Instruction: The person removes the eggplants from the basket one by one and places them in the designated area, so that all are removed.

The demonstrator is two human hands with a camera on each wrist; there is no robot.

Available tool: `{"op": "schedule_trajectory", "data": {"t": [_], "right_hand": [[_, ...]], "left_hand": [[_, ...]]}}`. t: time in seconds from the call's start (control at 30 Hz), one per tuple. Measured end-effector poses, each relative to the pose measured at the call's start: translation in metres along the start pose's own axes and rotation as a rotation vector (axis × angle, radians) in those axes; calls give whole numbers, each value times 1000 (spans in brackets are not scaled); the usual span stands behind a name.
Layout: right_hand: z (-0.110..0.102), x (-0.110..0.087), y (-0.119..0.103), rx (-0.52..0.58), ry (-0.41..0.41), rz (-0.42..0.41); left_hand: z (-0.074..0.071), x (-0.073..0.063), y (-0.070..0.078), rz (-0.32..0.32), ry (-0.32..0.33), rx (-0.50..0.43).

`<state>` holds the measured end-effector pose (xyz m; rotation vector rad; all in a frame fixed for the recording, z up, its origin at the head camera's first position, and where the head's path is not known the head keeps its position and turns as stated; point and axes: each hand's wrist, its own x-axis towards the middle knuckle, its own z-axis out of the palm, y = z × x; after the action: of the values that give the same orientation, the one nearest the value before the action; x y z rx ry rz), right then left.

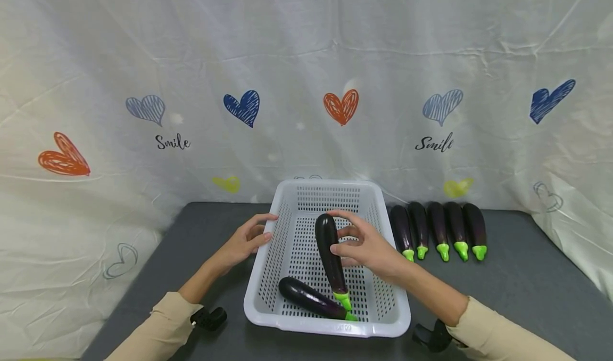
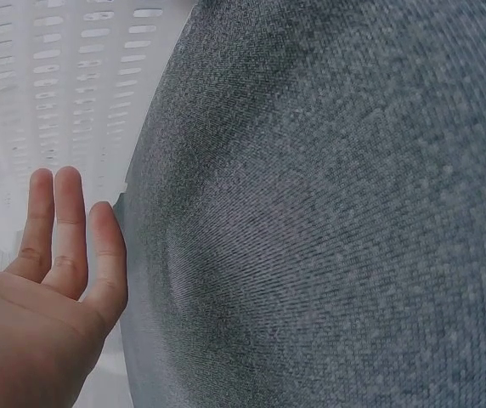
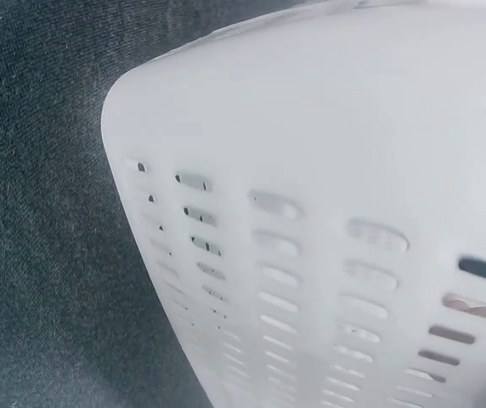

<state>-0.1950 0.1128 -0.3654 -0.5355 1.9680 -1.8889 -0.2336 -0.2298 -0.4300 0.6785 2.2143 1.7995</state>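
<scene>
My right hand (image 1: 366,246) holds a dark purple eggplant (image 1: 330,252) over the inside of a white perforated plastic basket (image 1: 261,292), fingers and thumb at its right side. Its bright green stem end points toward me. A second eggplant (image 1: 308,297) lies on the basket floor near the front, its stem to the right. At the basket's left rim is my left hand (image 1: 246,239), fingertips right at the edge. The left wrist view shows that hand (image 2: 56,297) with fingers extended beside the slotted wall. Only the basket's outer wall (image 3: 311,110) shows in the right wrist view; the right hand is hidden there.
Several eggplants (image 1: 438,230) lie in a row on the dark grey table (image 1: 512,276), right of the basket, green stems toward me. Behind the table hangs a white curtain (image 1: 297,148) printed with hearts and "Smile". A black wrist device (image 1: 210,318) sits by the left sleeve.
</scene>
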Motion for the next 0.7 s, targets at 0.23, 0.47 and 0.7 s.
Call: {"op": "schedule_trajectory", "data": {"t": [0.23,0.47,0.7], "right_hand": [[-5,-1,1,-8,-4,-30],[-9,0,0,-5,13,-54],[-15,-1,-5,19,40,-75]], "left_hand": [[0,1,1,0,-2,-7],[0,0,1,2,-3,-9],[0,0,2,8,-10,-22]]}}
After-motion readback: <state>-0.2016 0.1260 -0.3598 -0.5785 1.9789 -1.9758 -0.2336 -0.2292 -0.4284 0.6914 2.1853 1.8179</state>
